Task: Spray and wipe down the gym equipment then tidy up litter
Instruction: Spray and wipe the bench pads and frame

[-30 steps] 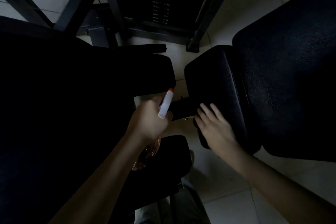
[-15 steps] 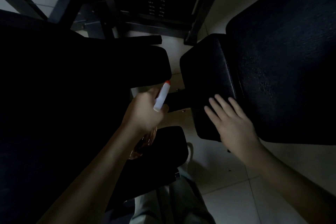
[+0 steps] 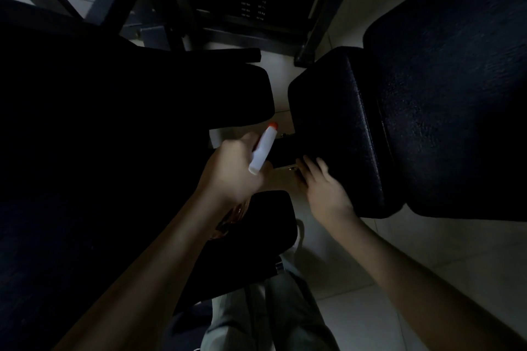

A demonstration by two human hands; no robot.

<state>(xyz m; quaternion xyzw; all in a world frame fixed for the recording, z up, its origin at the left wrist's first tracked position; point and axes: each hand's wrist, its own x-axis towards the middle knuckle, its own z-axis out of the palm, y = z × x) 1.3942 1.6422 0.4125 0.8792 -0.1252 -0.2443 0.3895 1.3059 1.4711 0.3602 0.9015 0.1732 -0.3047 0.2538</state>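
Right fingers point(image 3: 312, 169) are straight and together, tips on the near left corner of the black pad point(image 3: 333, 111). They've slid left in the last half second, off the pad's lower face toward the dark bar point(image 3: 285, 152) beside it. The right hand point(image 3: 325, 191) lies flat, palm down, forearm running off to the lower right. The left hand point(image 3: 231, 174) grips the spray bottle point(image 3: 262, 148), its white head and orange tip pointing up and right. It has hardly shifted, forearm rising from the lower left.
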